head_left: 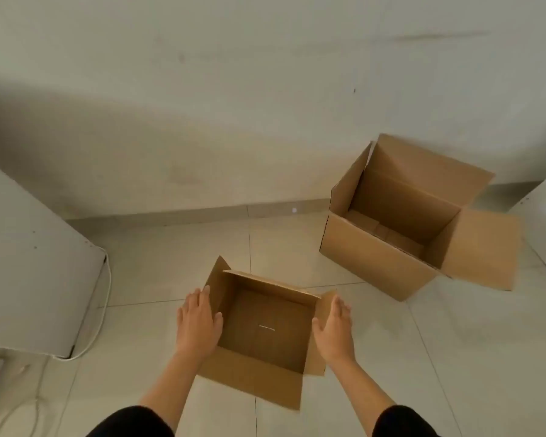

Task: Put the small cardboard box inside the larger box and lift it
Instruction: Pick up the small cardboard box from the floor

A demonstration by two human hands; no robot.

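Hands flank small cardboard box at 6 o'clock: left hand and right hand open-palmed against side flaps, likely readying a squeeze-lift. Larger box gapes at 2 o'clock.

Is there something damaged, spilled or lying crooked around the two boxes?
Nothing stands out. The small box and the larger box both stand upright on the tiled floor, flaps open, apart from each other. The left hand and right hand flank the small box.

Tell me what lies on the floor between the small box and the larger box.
Nothing: in the head view, only bare floor tiles separate the small box from the larger box.
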